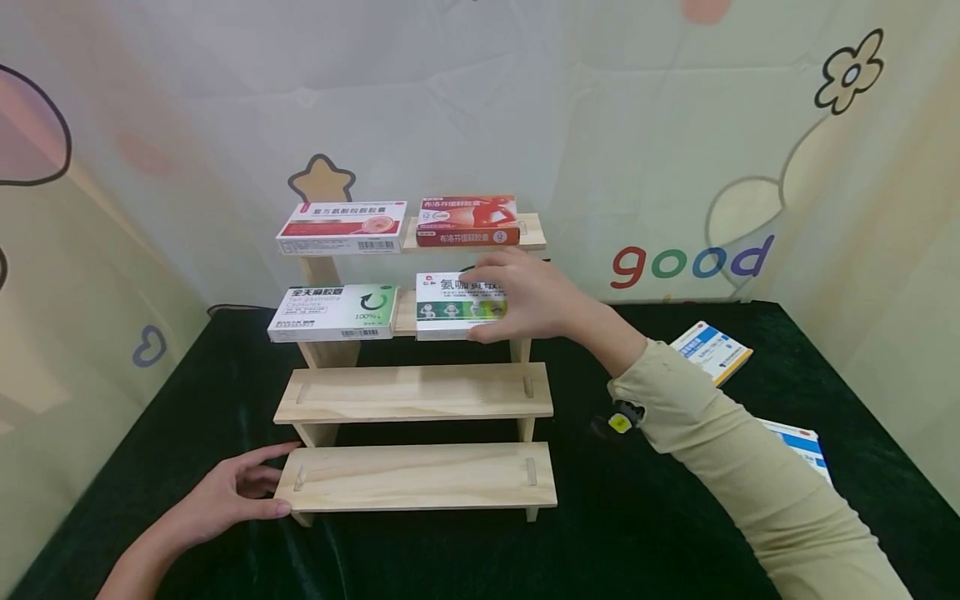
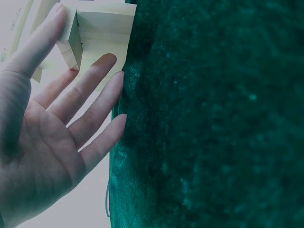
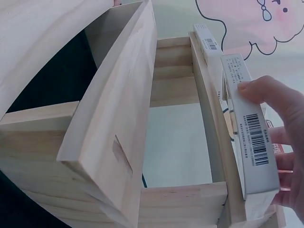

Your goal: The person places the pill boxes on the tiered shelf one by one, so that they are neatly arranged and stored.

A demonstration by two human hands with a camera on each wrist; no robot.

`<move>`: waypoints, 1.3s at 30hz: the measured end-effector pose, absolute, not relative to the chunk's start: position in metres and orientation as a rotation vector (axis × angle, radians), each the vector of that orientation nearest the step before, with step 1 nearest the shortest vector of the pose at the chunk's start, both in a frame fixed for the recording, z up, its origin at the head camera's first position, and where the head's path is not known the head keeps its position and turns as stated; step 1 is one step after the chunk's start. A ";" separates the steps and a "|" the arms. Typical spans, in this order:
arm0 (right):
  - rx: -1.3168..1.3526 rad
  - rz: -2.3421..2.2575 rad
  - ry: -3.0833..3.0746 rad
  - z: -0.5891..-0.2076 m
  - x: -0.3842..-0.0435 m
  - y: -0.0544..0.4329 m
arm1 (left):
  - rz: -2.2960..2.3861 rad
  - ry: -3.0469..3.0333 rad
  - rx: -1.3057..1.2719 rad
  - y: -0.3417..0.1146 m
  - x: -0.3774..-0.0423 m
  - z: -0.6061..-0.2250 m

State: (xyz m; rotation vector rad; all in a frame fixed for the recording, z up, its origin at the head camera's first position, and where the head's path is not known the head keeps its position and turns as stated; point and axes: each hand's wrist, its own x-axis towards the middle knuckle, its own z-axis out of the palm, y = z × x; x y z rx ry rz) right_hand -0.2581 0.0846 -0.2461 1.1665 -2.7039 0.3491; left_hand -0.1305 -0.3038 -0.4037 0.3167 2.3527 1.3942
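1. Nearest me, the left hand (image 1: 225,496) touches the left end of the wooden display rack (image 1: 420,475) at its bottom step, fingers spread apart.
2. Over to the right, two blue-and-white medicine boxes (image 1: 712,350) lie on the green-covered desk (image 1: 615,533).
3. The right hand (image 1: 536,292) has its fingers clamped on a white medicine box with a green band (image 1: 453,310), at the third step's right half.
4. Left of that sits a white-and-green capsule box (image 1: 333,312).
5. On the top step, a white-and-red box (image 1: 341,227) and a red box (image 1: 468,221) lie side by side.
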 end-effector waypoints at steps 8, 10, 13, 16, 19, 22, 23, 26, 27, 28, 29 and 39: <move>1.173 0.354 -2.682 -0.249 -0.261 0.081 | 1.409 2.341 0.323 -0.303 -0.130 -0.404; 1.166 0.355 -2.676 -0.250 -0.262 0.080 | 1.419 2.332 0.332 -0.303 -0.130 -0.403; 1.160 0.370 -2.668 -0.253 -0.263 0.079 | 1.421 2.330 0.327 -0.302 -0.129 -0.403; 1.157 0.388 -2.663 -0.256 -0.264 0.079 | 1.418 2.331 0.321 -0.303 -0.129 -0.403; 1.154 0.406 -2.658 -0.259 -0.265 0.078 | 1.417 2.329 0.324 -0.303 -0.129 -0.402; 1.145 0.420 -2.652 -0.262 -0.266 0.078 | 1.418 2.328 0.319 -0.303 -0.129 -0.403; 1.141 0.423 -2.650 -0.262 -0.266 0.077 | 1.417 2.329 0.317 -0.303 -0.129 -0.403; 1.125 0.427 -2.649 -0.264 -0.266 0.077 | 1.417 2.337 0.322 -0.303 -0.129 -0.403; 1.121 0.429 -2.648 -0.265 -0.266 0.077 | 1.416 2.340 0.320 -0.303 -0.129 -0.404; 1.116 0.432 -2.646 -0.265 -0.267 0.077 | 1.417 2.343 0.318 -0.302 -0.129 -0.404; 1.113 0.436 -2.645 -0.266 -0.267 0.077 | 1.419 2.344 0.324 -0.302 -0.129 -0.404; 1.101 0.478 -2.620 -0.270 -0.268 0.076 | 1.432 2.337 0.325 -0.303 -0.128 -0.405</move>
